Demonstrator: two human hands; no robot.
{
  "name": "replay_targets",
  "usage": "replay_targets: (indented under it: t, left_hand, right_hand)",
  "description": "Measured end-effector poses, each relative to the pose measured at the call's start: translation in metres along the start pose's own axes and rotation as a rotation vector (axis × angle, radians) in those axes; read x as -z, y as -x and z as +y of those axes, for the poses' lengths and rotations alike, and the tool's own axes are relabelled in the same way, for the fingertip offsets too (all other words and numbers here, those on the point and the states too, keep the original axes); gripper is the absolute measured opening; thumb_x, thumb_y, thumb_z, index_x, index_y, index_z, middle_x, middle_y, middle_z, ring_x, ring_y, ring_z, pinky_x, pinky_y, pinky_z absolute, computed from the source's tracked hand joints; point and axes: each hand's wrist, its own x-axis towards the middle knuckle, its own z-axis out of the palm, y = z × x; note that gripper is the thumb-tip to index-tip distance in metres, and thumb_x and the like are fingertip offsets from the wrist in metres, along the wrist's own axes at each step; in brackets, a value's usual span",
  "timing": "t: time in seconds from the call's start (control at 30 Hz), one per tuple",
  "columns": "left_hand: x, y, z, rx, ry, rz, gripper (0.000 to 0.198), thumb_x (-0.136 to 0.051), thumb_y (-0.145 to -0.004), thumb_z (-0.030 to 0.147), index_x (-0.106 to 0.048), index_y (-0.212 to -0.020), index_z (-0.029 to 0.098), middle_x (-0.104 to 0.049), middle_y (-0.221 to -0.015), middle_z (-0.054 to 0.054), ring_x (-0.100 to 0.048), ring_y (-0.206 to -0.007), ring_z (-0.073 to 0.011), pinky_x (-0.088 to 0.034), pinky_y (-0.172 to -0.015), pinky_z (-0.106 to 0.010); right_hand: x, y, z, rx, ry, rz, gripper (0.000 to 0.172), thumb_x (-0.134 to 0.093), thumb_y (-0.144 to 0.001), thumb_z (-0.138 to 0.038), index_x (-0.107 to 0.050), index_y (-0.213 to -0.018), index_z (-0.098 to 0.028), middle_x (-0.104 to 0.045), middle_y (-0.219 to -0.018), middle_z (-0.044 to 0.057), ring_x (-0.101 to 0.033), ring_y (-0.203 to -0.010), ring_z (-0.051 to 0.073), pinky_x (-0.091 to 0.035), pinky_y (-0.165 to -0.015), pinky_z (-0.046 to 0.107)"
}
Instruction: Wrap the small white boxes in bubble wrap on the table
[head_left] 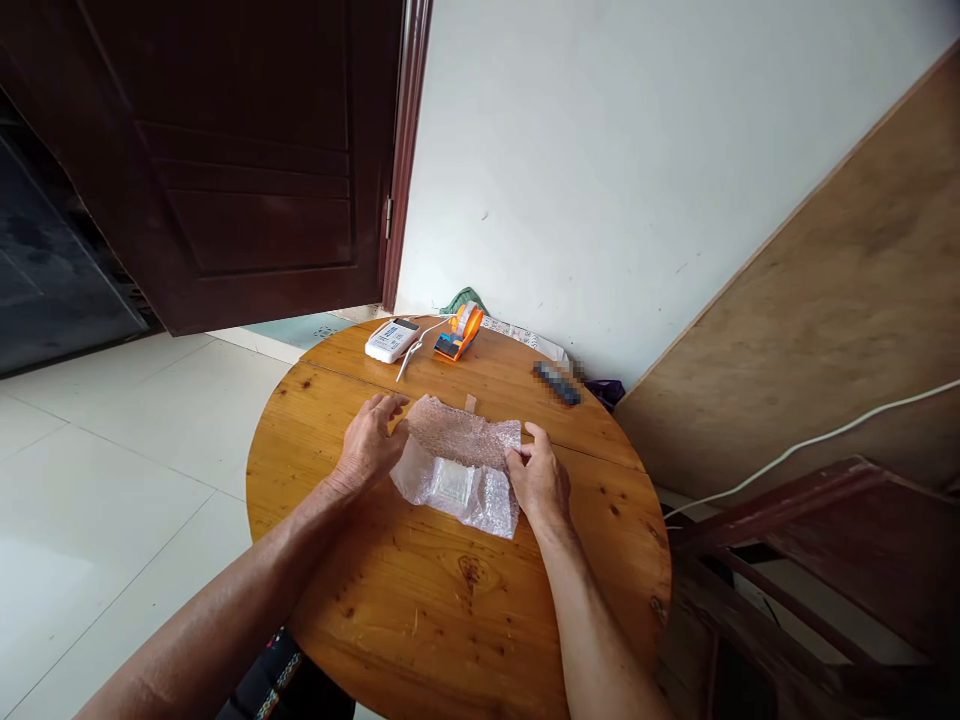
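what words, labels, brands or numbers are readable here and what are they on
No text reads clearly.
White rectangular plastic device: dark print, too small to read.
White printed paper strip along the wall: marks too small to read.
Pale blue surface by the door: dark marks, unreadable.
Dark oblong object: pixelated, unreadable.
Clear plastic bubble wrap: none legible.

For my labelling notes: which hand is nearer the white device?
Left. The left hand is at the left end of the bubble wrap, on the near side of the white device; the right hand, at the wrap's right end, is farther right.
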Motion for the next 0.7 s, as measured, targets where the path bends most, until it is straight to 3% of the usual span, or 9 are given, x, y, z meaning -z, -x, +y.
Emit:
replay_targets:
  t: [0.07, 0.17, 0.3, 0.4, 0.5, 0.6, 0.7]
  left_hand:
    - [0.002, 0.004, 0.005, -0.192, 0.038, -0.029, 0.031, -0.053, -0.083, 0.024, -0.066, -0.111, 0.019, -0.068, -0.110, -0.009, -0.060, -0.107, -0.0248, -0.045, -0.096, -0.036]
    - [0.005, 0.010, 0.012, -0.390, 0.091, -0.239, 0.038, -0.057, -0.082, 0.033, -0.065, -0.116, 0.018, -0.067, -0.120, -0.013, -0.055, -0.120, -0.0297, -0.039, -0.105, -0.043]
    - [0.005, 0.012, 0.016, -0.397, 0.053, -0.441, 0.049, -0.068, -0.075, 0.036, -0.065, -0.122, 0.019, -0.071, -0.109, -0.011, -0.059, -0.111, -0.0307, -0.028, -0.113, -0.048]
    - [0.012, 0.009, 0.022, -0.384, 0.035, -0.422, 0.039, -0.071, -0.075, 0.044, -0.072, -0.106, 0.020, -0.071, -0.093, -0.010, -0.060, -0.098, -0.0291, -0.033, -0.107, -0.045]
    - [0.028, 0.013, 0.037, -0.464, -0.005, -0.449, 0.027, -0.066, -0.081, 0.045, -0.074, -0.089, 0.020, -0.067, -0.076, -0.007, -0.058, -0.084, -0.0250, -0.039, -0.095, -0.041]
    - [0.044, 0.035, 0.060, -0.599, -0.143, -0.546, 0.021, -0.064, -0.082, 0.039, -0.073, -0.084, 0.020, -0.065, -0.078, -0.007, -0.057, -0.083, -0.0243, -0.040, -0.089, -0.041]
    - [0.047, 0.069, 0.074, -0.674, -0.204, -0.658, 0.014, -0.063, -0.081, 0.032, -0.072, -0.085, 0.022, -0.065, -0.085, -0.006, -0.058, -0.084, -0.0233, -0.038, -0.093, -0.043]
  right_hand:
    - [-0.001, 0.000, 0.001, -0.004, 0.000, 0.004, 0.053, -0.056, -0.083, -0.028, -0.051, -0.135, -0.022, -0.077, -0.094, 0.003, -0.069, -0.085, 0.024, -0.041, -0.065, 0.030]
    - [-0.001, 0.000, 0.003, -0.003, 0.018, -0.010, 0.051, -0.056, -0.084, -0.028, -0.052, -0.134, -0.022, -0.077, -0.094, 0.004, -0.069, -0.083, 0.023, -0.039, -0.063, 0.030]
    - [-0.001, 0.000, 0.003, 0.013, 0.013, 0.001, 0.047, -0.055, -0.083, -0.027, -0.055, -0.131, -0.026, -0.077, -0.091, 0.001, -0.068, -0.081, 0.023, -0.037, -0.061, 0.029]
    - [0.000, 0.001, 0.002, 0.015, 0.021, -0.008, 0.047, -0.054, -0.084, -0.026, -0.055, -0.130, -0.025, -0.076, -0.089, 0.001, -0.068, -0.081, 0.022, -0.035, -0.060, 0.029]
    - [0.002, 0.002, -0.001, 0.011, 0.031, -0.018, 0.046, -0.052, -0.085, -0.025, -0.056, -0.130, -0.026, -0.076, -0.090, 0.001, -0.068, -0.082, 0.022, -0.036, -0.061, 0.029]
    - [0.004, 0.003, -0.003, -0.009, 0.039, -0.034, 0.045, -0.051, -0.085, -0.025, -0.057, -0.130, -0.025, -0.076, -0.092, 0.002, -0.067, -0.082, 0.023, -0.037, -0.063, 0.029]
    - [0.005, 0.003, -0.004, -0.006, 0.029, -0.030, 0.045, -0.051, -0.085, -0.023, -0.057, -0.130, -0.025, -0.075, -0.093, 0.003, -0.067, -0.083, 0.023, -0.039, -0.065, 0.029]
